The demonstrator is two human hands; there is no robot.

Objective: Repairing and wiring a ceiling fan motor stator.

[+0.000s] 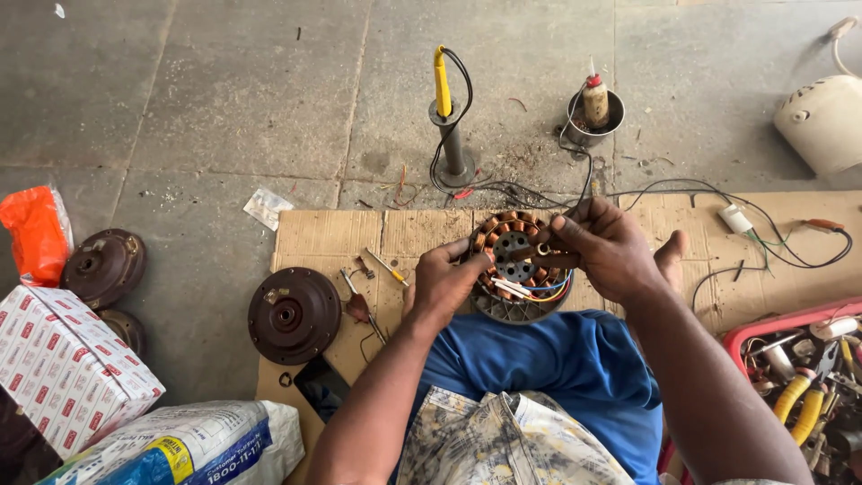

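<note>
On the cardboard sheet [314, 235] spread over the stone floor, near the middle of its near edge, a round fan stator [521, 267] with copper windings sits propped between the person's knees; the left hand [442, 283] grips its left rim, fingers [467, 263] curled and clamped on the windings; the right hand [609, 247] comes in from the right side, fingers pinched together on a short dark rod [549, 256] that lies across the stator's face; the rod's long axis runs left to right, its tip pointing toward the central hub; so the right hand is the one directly on the rod, the left only steadying the stator from the other side. Coloured wires trail out at the stator's lower right rim. Toward the cardboard's left edge lies a brown motor cover [294, 314], with small hand tools [364, 287] between it and the left hand; beyond the far edge, on the floor, stands a soldering iron in its stand [446, 112] and a small metal tin [593, 115]; a red tray of parts [799, 368] sits at the right.
</note>
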